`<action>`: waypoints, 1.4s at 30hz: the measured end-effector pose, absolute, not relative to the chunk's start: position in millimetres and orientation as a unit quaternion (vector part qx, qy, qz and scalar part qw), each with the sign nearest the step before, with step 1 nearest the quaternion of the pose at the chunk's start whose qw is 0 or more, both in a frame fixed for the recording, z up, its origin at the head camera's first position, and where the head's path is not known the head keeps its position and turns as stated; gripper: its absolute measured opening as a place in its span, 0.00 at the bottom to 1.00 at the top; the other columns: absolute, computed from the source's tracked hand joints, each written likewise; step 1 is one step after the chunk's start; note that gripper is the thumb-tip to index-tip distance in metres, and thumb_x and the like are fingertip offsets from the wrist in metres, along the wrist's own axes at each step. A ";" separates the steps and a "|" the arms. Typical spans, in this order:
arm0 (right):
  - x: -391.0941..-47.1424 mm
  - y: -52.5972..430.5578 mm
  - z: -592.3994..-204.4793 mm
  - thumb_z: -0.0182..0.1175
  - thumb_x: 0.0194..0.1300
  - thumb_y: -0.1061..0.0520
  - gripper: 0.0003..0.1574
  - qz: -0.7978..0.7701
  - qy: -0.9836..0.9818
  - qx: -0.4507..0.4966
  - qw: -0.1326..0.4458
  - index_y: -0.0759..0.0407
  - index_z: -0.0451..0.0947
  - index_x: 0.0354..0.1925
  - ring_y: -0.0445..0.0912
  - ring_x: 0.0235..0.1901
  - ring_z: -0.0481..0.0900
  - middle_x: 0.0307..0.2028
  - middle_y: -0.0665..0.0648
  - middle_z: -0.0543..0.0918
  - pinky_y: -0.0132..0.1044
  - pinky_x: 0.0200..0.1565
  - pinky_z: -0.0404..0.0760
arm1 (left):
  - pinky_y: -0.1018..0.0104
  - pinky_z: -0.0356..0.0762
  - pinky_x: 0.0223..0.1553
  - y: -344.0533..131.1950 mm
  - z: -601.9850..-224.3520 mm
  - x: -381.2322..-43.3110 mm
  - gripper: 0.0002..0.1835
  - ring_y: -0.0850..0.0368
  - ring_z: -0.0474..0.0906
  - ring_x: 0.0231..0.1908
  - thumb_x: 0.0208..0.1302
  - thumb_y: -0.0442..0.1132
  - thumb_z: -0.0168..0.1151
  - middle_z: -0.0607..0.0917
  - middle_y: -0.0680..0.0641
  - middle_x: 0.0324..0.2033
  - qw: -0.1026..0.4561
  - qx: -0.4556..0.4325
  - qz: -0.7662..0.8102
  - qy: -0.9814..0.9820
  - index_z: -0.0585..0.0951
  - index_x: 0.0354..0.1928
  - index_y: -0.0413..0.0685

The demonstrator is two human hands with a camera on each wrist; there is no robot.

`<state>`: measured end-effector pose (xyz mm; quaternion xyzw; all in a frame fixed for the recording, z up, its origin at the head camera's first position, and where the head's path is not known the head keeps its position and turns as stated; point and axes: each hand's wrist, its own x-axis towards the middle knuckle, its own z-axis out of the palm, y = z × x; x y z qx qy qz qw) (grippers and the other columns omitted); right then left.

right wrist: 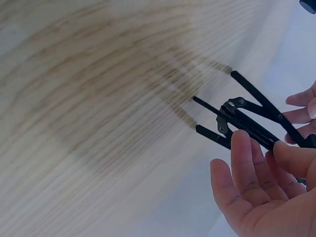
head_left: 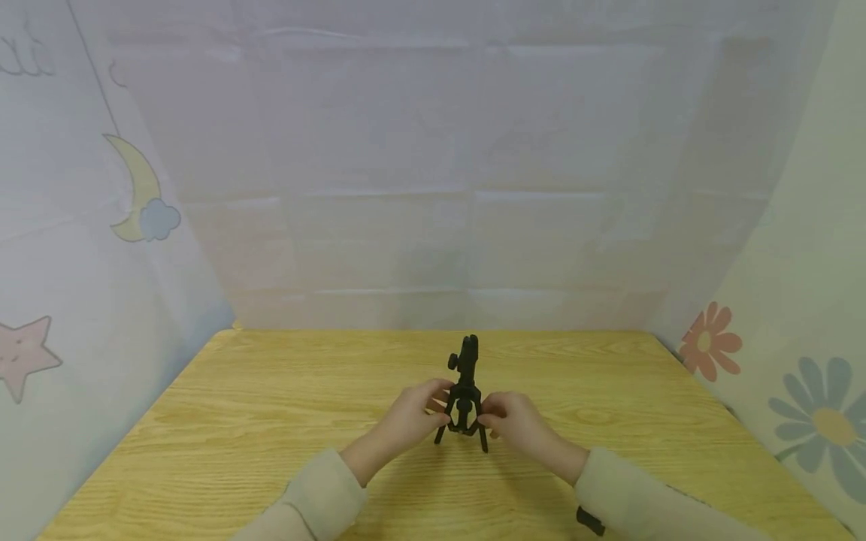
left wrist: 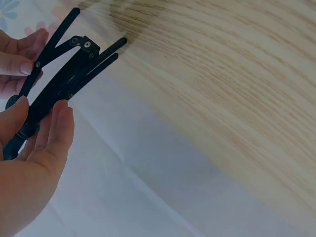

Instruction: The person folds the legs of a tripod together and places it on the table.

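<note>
A small black tabletop tripod (head_left: 468, 372) stands near the middle of the width of a yellow wood-grained table (head_left: 271, 406), its straight black legs (right wrist: 254, 95) spread apart and its upper part leaning slightly to the right in the head view. A round black knob (head_left: 452, 361) sticks out from the left side of that upper part. The person's left hand (head_left: 410, 413) grips the tripod from the left, thumb on the near side and fingers reaching behind. The right hand (head_left: 521, 421) pinches the leg on the right between thumb and fingers; in the right wrist view, several of its other fingers are extended and only gently bent. The two hands face each other with the tripod between them, and the left wrist view shows a short hinged brace joined to one leg. Both arms wear cream long sleeves (head_left: 325, 492), and a small black object (head_left: 591, 521) shows at the underside of the right one. Behind the table hangs a pale, creased sheet (head_left: 406, 150). To the left, a white printed surface bears a yellow crescent moon (head_left: 143, 180), a blue cloud (head_left: 159, 219) and a pink star (head_left: 25, 353); to the right are a red flower (head_left: 704, 342) and a larger blue-grey flower (head_left: 828, 424).
</note>
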<state>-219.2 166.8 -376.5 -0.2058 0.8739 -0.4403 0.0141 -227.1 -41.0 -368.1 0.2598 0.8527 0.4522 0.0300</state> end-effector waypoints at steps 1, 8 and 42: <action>-220.0 167.9 -376.9 0.59 0.64 0.71 0.03 -0.439 0.874 -0.207 0.010 0.72 0.79 0.34 0.55 0.26 0.82 0.30 0.60 0.83 0.48 0.31 0.83 | 0.54 0.81 0.42 -40.4 -368.2 -226.6 0.24 0.42 0.80 0.46 0.62 0.26 0.63 0.81 0.37 0.47 0.027 0.260 0.452 0.853 0.73 0.61 0.33; -223.0 170.6 -379.6 0.58 0.64 0.71 0.04 -0.441 0.874 -0.205 0.001 0.74 0.80 0.36 0.56 0.26 0.82 0.31 0.61 0.84 0.50 0.31 0.83 | 0.56 0.81 0.40 -34.7 -373.8 -227.4 0.18 0.43 0.81 0.41 0.61 0.25 0.63 0.83 0.37 0.41 0.011 0.247 0.448 0.859 0.77 0.53 0.29; -233.4 168.6 -393.1 0.64 0.59 0.68 0.15 -0.267 0.935 -0.233 0.011 0.61 0.76 0.18 0.37 0.14 0.62 0.14 0.47 0.73 0.28 0.18 0.63 | 0.68 0.69 0.24 -16.4 -386.2 -237.8 0.08 0.61 0.68 0.21 0.61 0.30 0.65 0.80 0.49 0.21 0.017 0.202 0.284 0.937 0.80 0.24 0.40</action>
